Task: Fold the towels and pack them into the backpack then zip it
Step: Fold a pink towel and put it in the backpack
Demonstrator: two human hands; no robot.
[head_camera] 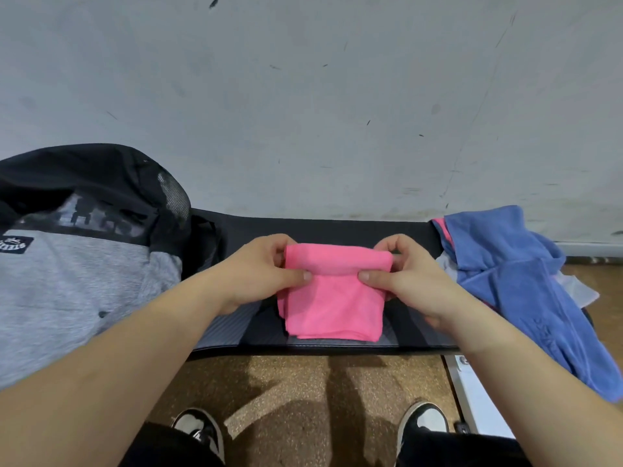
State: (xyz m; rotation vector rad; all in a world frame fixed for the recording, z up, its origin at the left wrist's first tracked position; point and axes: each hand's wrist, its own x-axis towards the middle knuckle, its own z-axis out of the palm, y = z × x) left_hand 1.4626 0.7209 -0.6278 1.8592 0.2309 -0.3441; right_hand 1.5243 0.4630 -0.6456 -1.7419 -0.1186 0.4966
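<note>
A pink towel lies partly folded on the dark bench in front of me. Its far edge is rolled toward me. My left hand pinches that fold at its left end, and my right hand pinches it at the right end. A grey and black backpack lies on the bench to the left, close to my left forearm. I cannot tell whether its zip stands open. A crumpled blue towel sits in a heap at the right end of the bench, with pale cloth under it.
A grey wall rises directly behind the bench. Brown speckled floor and my two shoes are below. A white frame stands low on the right, under the hanging blue towel.
</note>
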